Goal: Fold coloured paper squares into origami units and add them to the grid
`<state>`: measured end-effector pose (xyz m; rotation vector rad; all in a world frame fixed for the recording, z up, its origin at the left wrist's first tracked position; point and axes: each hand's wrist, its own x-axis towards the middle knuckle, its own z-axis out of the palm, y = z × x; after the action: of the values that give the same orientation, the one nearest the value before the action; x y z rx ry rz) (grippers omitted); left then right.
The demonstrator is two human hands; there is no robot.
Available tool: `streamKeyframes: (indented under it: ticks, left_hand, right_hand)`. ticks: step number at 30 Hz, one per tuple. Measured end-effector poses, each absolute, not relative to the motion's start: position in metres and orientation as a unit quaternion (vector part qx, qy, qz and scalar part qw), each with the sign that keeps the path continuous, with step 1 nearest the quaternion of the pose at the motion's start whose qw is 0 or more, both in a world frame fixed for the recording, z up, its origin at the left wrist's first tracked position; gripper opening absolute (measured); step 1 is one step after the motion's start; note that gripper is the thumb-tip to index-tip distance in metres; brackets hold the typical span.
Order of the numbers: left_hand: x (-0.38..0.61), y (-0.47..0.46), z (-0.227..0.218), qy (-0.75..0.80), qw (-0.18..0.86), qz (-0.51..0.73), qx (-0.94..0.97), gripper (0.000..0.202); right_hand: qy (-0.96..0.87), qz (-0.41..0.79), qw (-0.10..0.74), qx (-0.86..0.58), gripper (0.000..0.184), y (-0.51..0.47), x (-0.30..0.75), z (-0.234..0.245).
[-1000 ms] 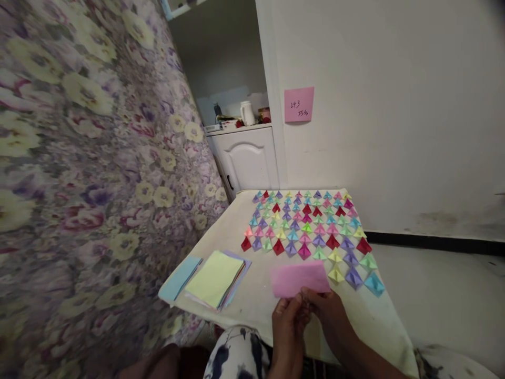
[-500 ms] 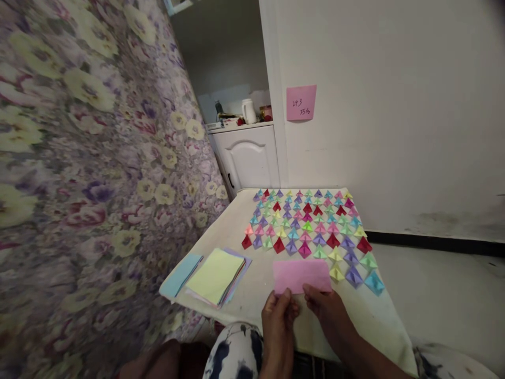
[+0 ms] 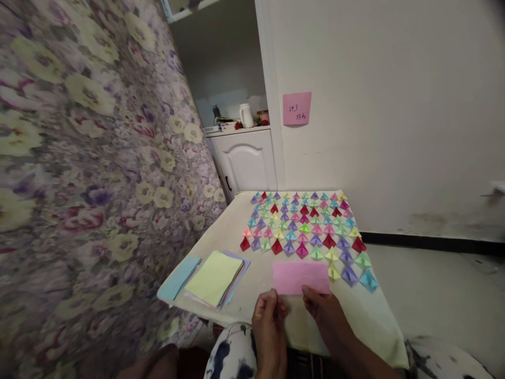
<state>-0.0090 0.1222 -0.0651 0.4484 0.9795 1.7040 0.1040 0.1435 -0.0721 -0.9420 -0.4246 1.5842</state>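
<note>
A pink sheet of paper (image 3: 301,277), a wide rectangle, is held up over the near part of the table. My right hand (image 3: 321,310) pinches its lower edge right of the middle. My left hand (image 3: 270,313) is closed, thumb against fingers, at the sheet's lower left corner. Beyond the sheet stand rows of small folded paper pieces (image 3: 302,249) in many colours. Left of my hands lies a stack of coloured paper (image 3: 215,279), pale yellow on top. Beside that stack is a narrower pile of blue paper (image 3: 179,278).
The cream-covered table (image 3: 221,226) reaches to the white wall. A floral curtain (image 3: 118,200) hangs along the left. Behind stands a white cabinet (image 3: 248,160) with a white jug (image 3: 246,115) on its shelf. A pink note (image 3: 296,108) is stuck on the wall.
My left hand has slid left along the lower edge to the sheet's corner. My right hand keeps its pinch. The view has shifted slightly.
</note>
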Motion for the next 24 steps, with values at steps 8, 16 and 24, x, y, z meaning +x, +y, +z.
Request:
streamKeyframes:
  ticks: [8,16,24]
  left_hand:
    - [0.001,0.112,-0.067,0.393,0.564,0.715,0.131,0.020]
    - [0.015,0.111,-0.066,0.390,0.604,0.684,0.128,0.019]
    - [0.006,0.102,-0.053,0.426,0.569,0.694,0.115,0.018]
  right_hand:
    - [-0.188,0.687,0.587,-0.384,0.017,0.134,0.097,-0.083]
    - [-0.235,0.692,0.572,-0.371,0.024,0.122,0.091,-0.075]
    - [-0.250,0.676,0.573,-0.390,0.022,0.121,0.099,-0.070]
